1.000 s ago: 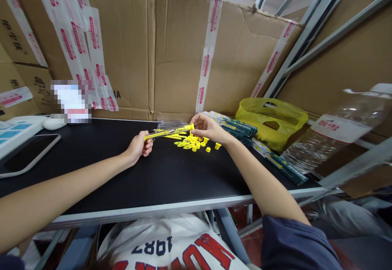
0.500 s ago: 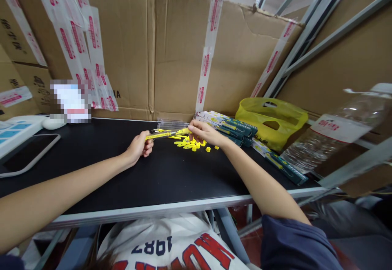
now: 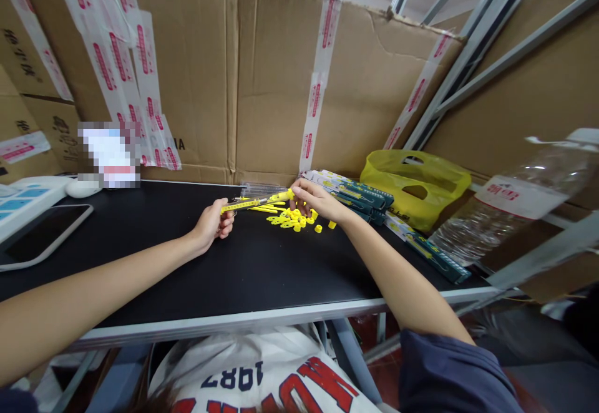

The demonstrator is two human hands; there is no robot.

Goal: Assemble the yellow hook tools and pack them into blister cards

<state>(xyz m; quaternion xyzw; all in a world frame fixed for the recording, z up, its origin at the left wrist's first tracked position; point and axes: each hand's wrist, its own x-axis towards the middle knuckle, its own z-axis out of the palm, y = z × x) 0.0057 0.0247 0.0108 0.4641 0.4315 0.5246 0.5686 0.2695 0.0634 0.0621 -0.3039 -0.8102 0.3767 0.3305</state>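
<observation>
My left hand (image 3: 213,224) is closed round one end of a slim yellow pen-like tool (image 3: 241,205), which has dark markings along its barrel and a metal middle section. At the tool's other, yellow end, the fingertips of my right hand (image 3: 316,199) pinch the tip. The tool slants slightly upward to the right above the table. Beneath my right hand lies a pile of small yellow plastic parts (image 3: 285,219), some flat and some like little caps. Several thin yellow sticks (image 3: 264,209) and clear plastic tubes (image 3: 264,189) lie just behind the tool.
Printed green-and-white packages (image 3: 360,193) lie behind my right hand, beside a yellow plastic bag (image 3: 416,182). A large clear bottle (image 3: 505,198) stands at the right by a metal frame. A phone (image 3: 44,238) lies on the black table (image 3: 224,288) at the left. Cardboard walls the back.
The tool has tilted a little, and more of its yellow right end shows beside my right fingertips. Both hands have stayed in nearly the same place.
</observation>
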